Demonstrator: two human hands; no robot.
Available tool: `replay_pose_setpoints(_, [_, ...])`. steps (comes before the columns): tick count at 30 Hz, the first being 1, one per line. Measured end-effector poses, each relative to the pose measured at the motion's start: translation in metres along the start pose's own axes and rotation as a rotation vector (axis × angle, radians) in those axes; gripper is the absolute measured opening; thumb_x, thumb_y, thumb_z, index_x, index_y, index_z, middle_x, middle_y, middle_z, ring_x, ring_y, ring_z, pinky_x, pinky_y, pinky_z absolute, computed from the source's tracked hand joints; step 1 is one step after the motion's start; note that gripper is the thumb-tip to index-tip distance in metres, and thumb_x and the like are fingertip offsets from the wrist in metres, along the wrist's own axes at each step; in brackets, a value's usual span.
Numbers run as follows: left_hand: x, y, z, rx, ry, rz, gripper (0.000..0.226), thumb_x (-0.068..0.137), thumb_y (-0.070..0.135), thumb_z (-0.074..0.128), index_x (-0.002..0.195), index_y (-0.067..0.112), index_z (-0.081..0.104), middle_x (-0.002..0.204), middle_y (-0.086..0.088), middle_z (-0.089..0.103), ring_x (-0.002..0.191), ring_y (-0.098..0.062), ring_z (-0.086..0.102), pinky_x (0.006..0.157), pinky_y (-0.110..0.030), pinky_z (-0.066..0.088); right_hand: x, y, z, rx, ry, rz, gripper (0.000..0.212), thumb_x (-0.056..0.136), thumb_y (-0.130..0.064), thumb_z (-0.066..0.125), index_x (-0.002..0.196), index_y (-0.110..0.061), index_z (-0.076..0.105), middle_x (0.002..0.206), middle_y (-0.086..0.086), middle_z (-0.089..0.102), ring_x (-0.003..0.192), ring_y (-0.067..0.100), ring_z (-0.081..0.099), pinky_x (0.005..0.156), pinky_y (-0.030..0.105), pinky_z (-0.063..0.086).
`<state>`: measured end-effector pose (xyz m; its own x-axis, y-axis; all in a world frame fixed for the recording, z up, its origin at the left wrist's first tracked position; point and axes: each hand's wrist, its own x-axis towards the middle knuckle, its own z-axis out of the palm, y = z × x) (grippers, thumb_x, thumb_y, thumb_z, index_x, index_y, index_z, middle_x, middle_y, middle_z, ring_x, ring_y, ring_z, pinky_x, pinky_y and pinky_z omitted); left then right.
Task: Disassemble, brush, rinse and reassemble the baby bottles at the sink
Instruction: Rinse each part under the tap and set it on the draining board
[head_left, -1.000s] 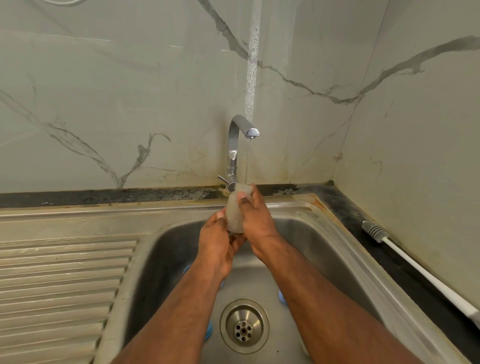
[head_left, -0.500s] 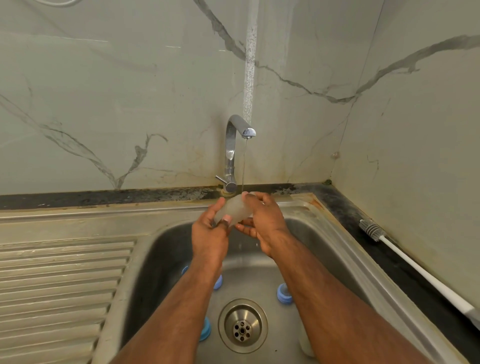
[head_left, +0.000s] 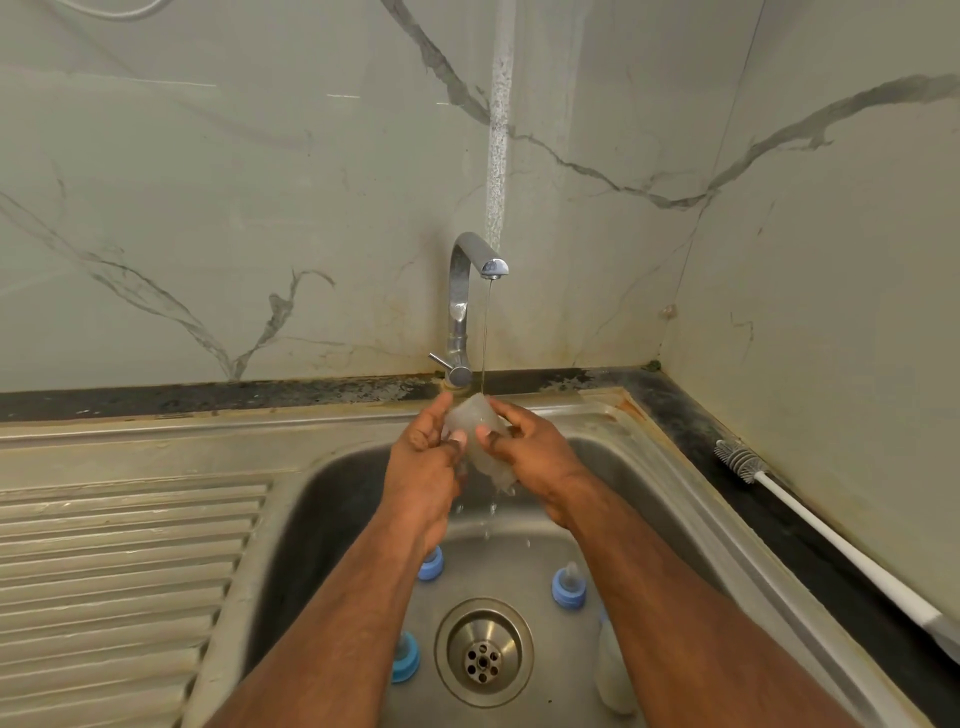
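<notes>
Tilted steeper than before, one bottle (head_left: 480, 441) sits gripped by both hands (head_left: 423, 457) (head_left: 535, 447); three blue caps (head_left: 568, 587) below

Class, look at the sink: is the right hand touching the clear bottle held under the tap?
Touching. The head view shows the right hand with thumb and fingers wrapped round the clear bottle, no gap between them.

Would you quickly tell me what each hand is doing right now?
Left hand: gripping the bottle under the tap's stream.
Right hand: also gripping the same bottle.
</notes>
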<state>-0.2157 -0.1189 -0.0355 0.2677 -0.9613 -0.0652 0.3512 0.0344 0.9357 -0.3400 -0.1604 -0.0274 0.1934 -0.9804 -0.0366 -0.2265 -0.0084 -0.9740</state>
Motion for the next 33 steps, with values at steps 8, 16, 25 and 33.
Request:
replay_pose_setpoints(8, [0.006, -0.012, 0.001, 0.217, -0.028, 0.082, 0.077, 0.097, 0.008, 0.064, 0.158, 0.036, 0.027, 0.146, 0.007, 0.053, 0.127, -0.016, 0.056, 0.098, -0.037, 0.056, 0.002, -0.003, 0.013, 0.073, -0.022, 0.019, 0.034, 0.104, -0.035, 0.049, 0.138, -0.031, 0.051, 0.127, 0.0, 0.064, 0.109, 0.019, 0.064, 0.096, 0.047, 0.056])
replay_pose_setpoints(16, [0.01, -0.018, 0.002, 0.586, -0.018, 0.272, 0.058, 0.097, 0.012, 0.066, 0.144, 0.042, 0.052, 0.132, 0.008, 0.066, 0.119, -0.011, 0.062, 0.101, -0.034, 0.055, 0.001, -0.01, 0.008, -0.01, 0.102, -0.149, 0.058, 0.09, -0.038, 0.072, 0.142, -0.028, 0.046, 0.13, -0.005, 0.055, 0.107, 0.01, 0.057, 0.089, 0.032, 0.056])
replay_pose_setpoints(25, [0.0, -0.002, 0.005, -0.078, -0.021, -0.169, 0.031, 0.106, 0.024, 0.051, 0.136, 0.016, 0.054, 0.118, -0.014, 0.072, 0.103, -0.026, 0.075, 0.087, -0.04, 0.061, -0.001, 0.0, -0.002, 0.133, 0.173, -0.102, 0.054, 0.069, -0.006, 0.082, 0.11, -0.023, 0.05, 0.108, 0.003, 0.057, 0.101, 0.02, 0.059, 0.073, 0.033, 0.054])
replay_pose_setpoints(33, [0.0, 0.0, 0.003, 0.17, -0.067, -0.055, 0.052, 0.095, -0.001, 0.063, 0.135, 0.033, 0.062, 0.118, 0.009, 0.073, 0.111, -0.014, 0.068, 0.096, -0.04, 0.057, -0.013, 0.005, -0.012, -0.13, 0.111, -0.085, 0.077, 0.075, -0.037, 0.087, 0.14, -0.026, 0.048, 0.125, -0.006, 0.058, 0.115, 0.016, 0.057, 0.095, 0.031, 0.05])
